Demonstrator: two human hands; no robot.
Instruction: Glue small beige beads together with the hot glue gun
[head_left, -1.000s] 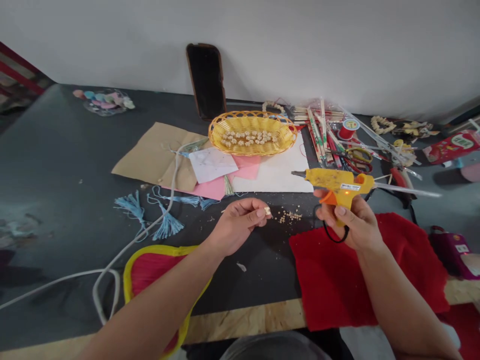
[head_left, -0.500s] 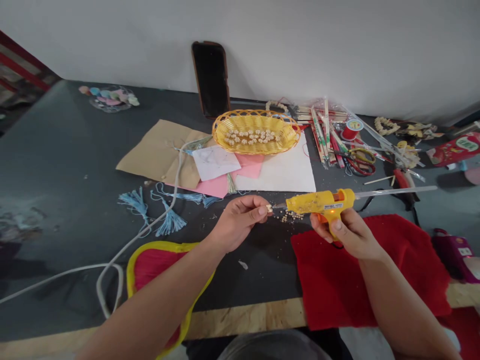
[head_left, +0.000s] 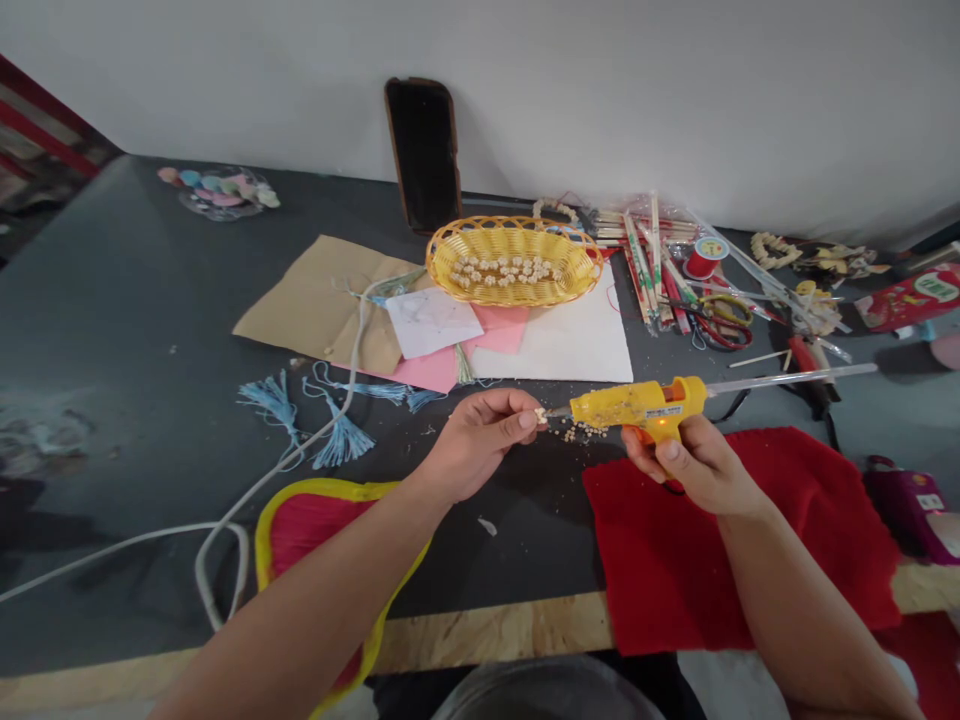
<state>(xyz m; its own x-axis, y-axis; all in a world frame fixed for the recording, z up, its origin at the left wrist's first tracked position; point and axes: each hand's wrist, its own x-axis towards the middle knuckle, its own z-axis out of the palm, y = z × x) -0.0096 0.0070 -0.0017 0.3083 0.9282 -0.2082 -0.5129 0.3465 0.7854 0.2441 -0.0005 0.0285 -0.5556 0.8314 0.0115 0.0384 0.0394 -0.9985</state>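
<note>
My right hand (head_left: 694,465) is wrapped round the handle of a yellow glue gun (head_left: 634,403), which has a clear glue stick (head_left: 791,379) poking out of its back and a small orange light lit. Its nozzle points left at a small cream bead-like piece (head_left: 540,415), pinched between the thumb and fingers of my left hand (head_left: 487,440). The nozzle tip is at or very close to the piece; contact cannot be made out. Below the nozzle, many tiny pale bits (head_left: 581,432) lie scattered on the dark table.
Behind the hands stands a yellow woven basket (head_left: 517,290) holding several small cream clusters. A phone (head_left: 424,155) leans on the wall. Blue tassels (head_left: 341,435) and a white cable (head_left: 262,485) lie left; red cloth (head_left: 660,560), scissors (head_left: 720,322) and a thread spool (head_left: 705,258) lie right.
The glue gun has shifted very slightly left, its nozzle closer to the piece in my left hand. Otherwise both hands keep nearly the same pose.
</note>
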